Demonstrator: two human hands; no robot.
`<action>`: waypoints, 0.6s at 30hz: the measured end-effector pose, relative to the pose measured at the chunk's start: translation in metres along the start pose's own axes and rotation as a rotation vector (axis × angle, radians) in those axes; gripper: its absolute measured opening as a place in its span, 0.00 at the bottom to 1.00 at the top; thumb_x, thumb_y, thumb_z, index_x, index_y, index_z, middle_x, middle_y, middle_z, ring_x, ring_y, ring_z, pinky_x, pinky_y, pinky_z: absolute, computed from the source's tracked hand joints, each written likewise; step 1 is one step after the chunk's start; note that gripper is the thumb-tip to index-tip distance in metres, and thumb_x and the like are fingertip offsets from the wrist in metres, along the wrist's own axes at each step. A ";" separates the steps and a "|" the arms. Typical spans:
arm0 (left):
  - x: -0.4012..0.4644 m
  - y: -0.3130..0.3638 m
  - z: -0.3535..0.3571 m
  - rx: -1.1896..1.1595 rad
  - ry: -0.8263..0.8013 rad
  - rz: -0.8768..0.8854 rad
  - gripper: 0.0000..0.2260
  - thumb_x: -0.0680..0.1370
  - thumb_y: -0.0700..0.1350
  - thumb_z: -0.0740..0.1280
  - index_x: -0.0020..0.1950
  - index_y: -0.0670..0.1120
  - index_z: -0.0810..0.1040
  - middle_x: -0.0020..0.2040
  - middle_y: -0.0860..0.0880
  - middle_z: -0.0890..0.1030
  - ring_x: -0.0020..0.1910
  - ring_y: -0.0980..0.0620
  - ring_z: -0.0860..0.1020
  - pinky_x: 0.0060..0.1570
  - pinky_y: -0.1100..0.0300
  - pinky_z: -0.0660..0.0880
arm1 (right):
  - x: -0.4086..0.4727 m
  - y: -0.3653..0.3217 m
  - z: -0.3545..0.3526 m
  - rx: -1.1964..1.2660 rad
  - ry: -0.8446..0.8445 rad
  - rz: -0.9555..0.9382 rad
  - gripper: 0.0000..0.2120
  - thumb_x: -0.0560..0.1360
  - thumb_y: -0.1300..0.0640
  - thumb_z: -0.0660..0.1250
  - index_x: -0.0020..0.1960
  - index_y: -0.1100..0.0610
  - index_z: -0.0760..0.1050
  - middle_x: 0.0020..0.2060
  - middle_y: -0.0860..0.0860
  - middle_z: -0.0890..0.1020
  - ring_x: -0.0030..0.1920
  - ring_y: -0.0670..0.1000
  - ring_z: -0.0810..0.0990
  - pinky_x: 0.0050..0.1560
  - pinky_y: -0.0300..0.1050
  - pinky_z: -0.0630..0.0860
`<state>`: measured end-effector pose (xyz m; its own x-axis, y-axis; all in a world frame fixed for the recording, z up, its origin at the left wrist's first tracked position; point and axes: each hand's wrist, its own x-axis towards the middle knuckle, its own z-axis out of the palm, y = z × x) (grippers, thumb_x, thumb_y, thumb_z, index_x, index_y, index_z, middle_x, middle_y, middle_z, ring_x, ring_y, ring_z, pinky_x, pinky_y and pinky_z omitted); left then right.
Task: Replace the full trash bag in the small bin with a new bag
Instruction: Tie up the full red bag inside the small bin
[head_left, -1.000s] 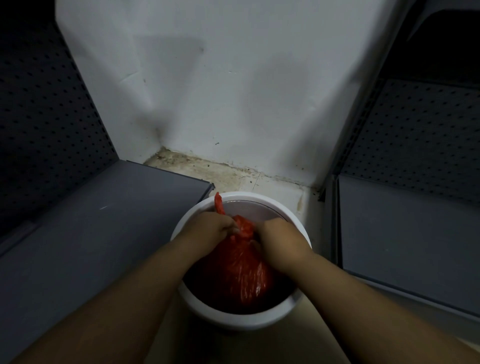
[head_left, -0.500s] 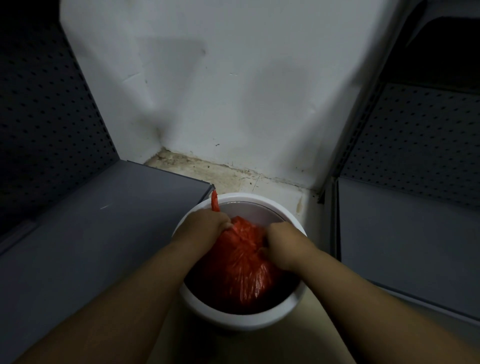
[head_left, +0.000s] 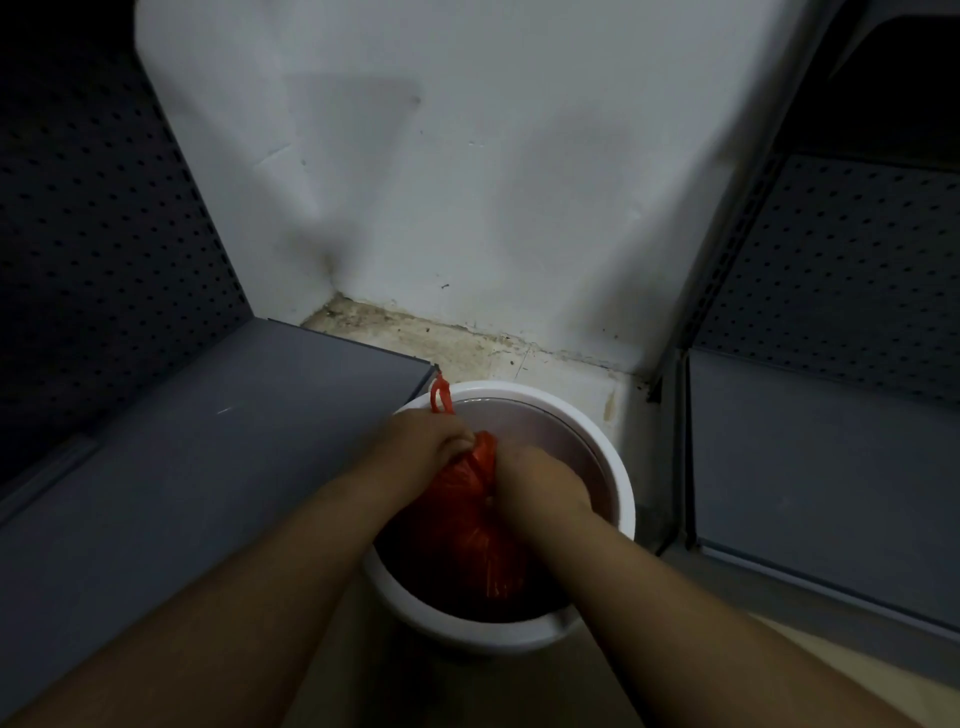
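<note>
A: Shop or stockroom, not a home. Grey metal shelf (head_left: 182, 467) left of the white bin (head_left: 621, 499), perforated back panel (head_left: 104, 234) rising behind it.

B: Same on the other side?

A: Yes, second shelf (head_left: 831, 467) right of the bin, same dotted backing. Retail gondola style. Both bare.

B: Behind the bin?

A: Plain white wall (head_left: 467, 182), grimy floor edge (head_left: 415, 338) at its base. Dim light.

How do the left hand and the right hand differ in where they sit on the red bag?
The left hand grips the red bag at its gathered top, near the bin's far-left rim, with a handle loop sticking up behind it. The right hand sits lower and nearer, pressed against the bag's right side, fingers hidden. Both are closed on the bag inside the bin.
</note>
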<state>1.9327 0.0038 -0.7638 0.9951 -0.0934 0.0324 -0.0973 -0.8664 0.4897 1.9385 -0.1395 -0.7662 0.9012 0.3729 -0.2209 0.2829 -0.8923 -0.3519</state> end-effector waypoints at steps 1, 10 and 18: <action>-0.001 -0.001 -0.002 -0.007 0.015 0.004 0.09 0.78 0.46 0.63 0.52 0.47 0.81 0.53 0.47 0.82 0.53 0.47 0.78 0.50 0.61 0.69 | -0.001 -0.001 0.003 0.002 0.009 -0.001 0.18 0.77 0.58 0.61 0.66 0.55 0.69 0.60 0.57 0.78 0.59 0.60 0.78 0.58 0.55 0.76; -0.017 -0.026 -0.028 0.014 0.394 -0.253 0.16 0.79 0.51 0.56 0.63 0.47 0.73 0.63 0.46 0.74 0.61 0.48 0.72 0.56 0.55 0.69 | 0.002 0.000 0.002 0.083 -0.046 0.021 0.15 0.75 0.58 0.63 0.61 0.55 0.74 0.57 0.58 0.80 0.58 0.61 0.78 0.60 0.55 0.75; -0.027 -0.043 -0.014 0.196 0.137 -0.173 0.20 0.81 0.51 0.51 0.72 0.47 0.65 0.73 0.47 0.67 0.72 0.50 0.64 0.72 0.53 0.57 | 0.002 0.001 -0.006 0.079 -0.099 0.000 0.13 0.74 0.58 0.63 0.59 0.57 0.76 0.55 0.59 0.81 0.57 0.60 0.79 0.58 0.52 0.75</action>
<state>1.9104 0.0504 -0.7737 0.9890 0.1195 0.0871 0.0857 -0.9432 0.3211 1.9423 -0.1409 -0.7612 0.8635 0.3996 -0.3079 0.2528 -0.8709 -0.4214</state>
